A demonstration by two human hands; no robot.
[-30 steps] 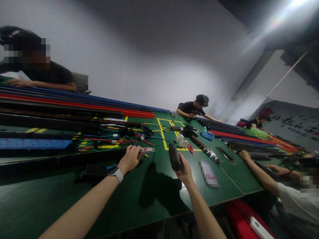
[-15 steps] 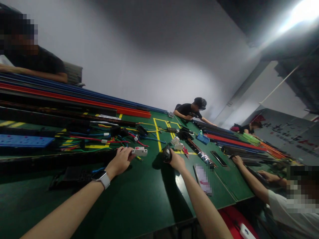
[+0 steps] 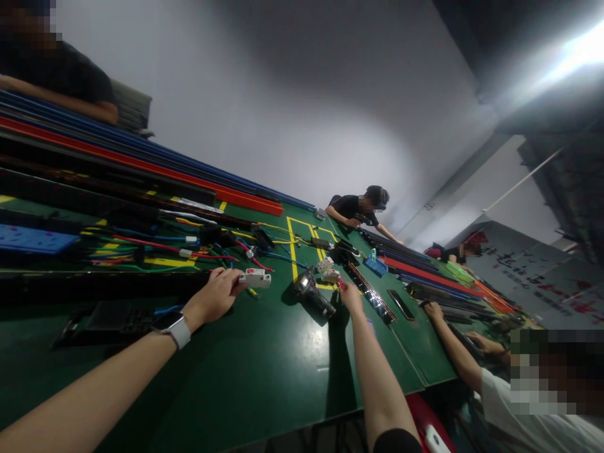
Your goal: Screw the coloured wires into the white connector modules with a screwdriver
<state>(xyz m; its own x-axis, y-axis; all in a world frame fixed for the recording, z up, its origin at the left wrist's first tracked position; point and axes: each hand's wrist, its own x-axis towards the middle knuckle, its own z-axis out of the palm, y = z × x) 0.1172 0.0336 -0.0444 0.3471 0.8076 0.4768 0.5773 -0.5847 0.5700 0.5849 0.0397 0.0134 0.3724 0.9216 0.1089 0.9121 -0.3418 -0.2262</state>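
Note:
My left hand (image 3: 216,294), with a watch on its wrist, is closed on a small white block-shaped part (image 3: 255,279) above the green table (image 3: 264,377). My right hand (image 3: 350,298) has its fingers pinched at small red pieces (image 3: 340,284) beside white parts (image 3: 326,269). A black power drill (image 3: 313,296) lies on the table between my hands, touched by neither. Left of it are loose coloured wires (image 3: 212,253) with white connectors.
Long blue and red profiles (image 3: 245,200) run along the far left. A phone (image 3: 401,304) and a metal strip (image 3: 372,294) lie to the right. A co-worker's hands (image 3: 434,311) are at the right; other people sit around the table.
My right hand has let go of the drill, which now lies on the table, and has moved right to the red pieces. My left hand still holds the white part. The view has shifted.

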